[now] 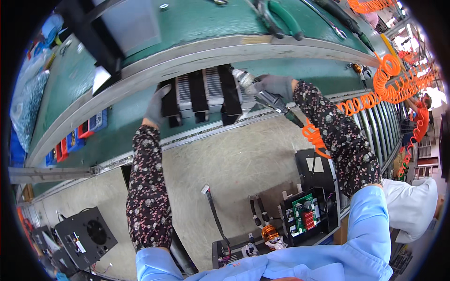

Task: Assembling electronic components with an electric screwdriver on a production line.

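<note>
On the green bench under the raised shelf lies a finned metal heat sink (214,83) crossed by black strips (198,93). My left hand (156,105), in a grey glove, grips its left edge, thumb against the outermost black strip. My right hand (275,86), also gloved, is wrapped round a silver and black air screwdriver (269,99). The tool's head points left at the heat sink's right strip; its tip is hard to make out. From its rear end runs an orange coiled air hose (315,135).
The metal-edged shelf (197,60) hangs close over the heat sink, carrying green-handled pliers (285,18). Nearer me are an opened black unit with a green circuit board (303,213), a cable (213,213) and a black fan housing (86,236). Small parts bins (75,139) stand left.
</note>
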Demonstrator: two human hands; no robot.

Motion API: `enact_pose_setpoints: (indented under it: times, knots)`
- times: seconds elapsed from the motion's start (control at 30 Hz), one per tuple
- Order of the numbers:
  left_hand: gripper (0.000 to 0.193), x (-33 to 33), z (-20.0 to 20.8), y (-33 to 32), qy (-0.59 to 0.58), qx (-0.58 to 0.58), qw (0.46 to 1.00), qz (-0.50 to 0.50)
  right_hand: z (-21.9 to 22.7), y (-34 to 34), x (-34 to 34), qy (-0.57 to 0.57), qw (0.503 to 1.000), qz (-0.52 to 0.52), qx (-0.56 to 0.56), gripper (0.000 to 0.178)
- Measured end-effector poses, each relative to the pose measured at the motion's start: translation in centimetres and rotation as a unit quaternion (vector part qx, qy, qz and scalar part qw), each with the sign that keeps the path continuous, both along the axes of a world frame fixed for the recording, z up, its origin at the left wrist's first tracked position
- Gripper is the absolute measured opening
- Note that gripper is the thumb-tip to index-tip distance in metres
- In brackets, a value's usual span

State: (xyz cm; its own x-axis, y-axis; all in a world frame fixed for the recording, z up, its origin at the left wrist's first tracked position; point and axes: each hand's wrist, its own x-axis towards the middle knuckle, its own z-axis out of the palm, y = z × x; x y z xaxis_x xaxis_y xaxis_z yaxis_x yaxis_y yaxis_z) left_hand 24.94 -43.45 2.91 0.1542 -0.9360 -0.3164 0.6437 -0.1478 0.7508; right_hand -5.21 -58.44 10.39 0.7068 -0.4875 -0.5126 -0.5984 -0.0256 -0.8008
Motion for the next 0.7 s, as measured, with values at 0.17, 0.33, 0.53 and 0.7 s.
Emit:
enact_pose_setpoints:
  times: [0.17,0.33,0.53,0.7]
  knots:
    - [0.022,-7.6,0.9,-5.8,0.014,-0.012,1.000,-0.007,0.3,-4.1,-6.0,0.004,0.993,-0.106,0.057,0.027]
    - [0.041,-14.2,-1.3,-11.0,0.021,-0.082,0.995,0.058,1.1,-9.5,-10.4,0.082,0.992,-0.095,-0.014,0.022]
    - [0.065,-15.6,-0.9,-11.2,-0.053,0.023,0.996,0.068,0.2,-10.9,-14.4,0.209,0.952,-0.081,-0.208,0.026]
    - [0.083,-14.5,0.8,-5.1,-0.424,0.156,0.891,0.038,9.5,1.0,-15.7,0.186,0.968,-0.082,-0.147,0.028]
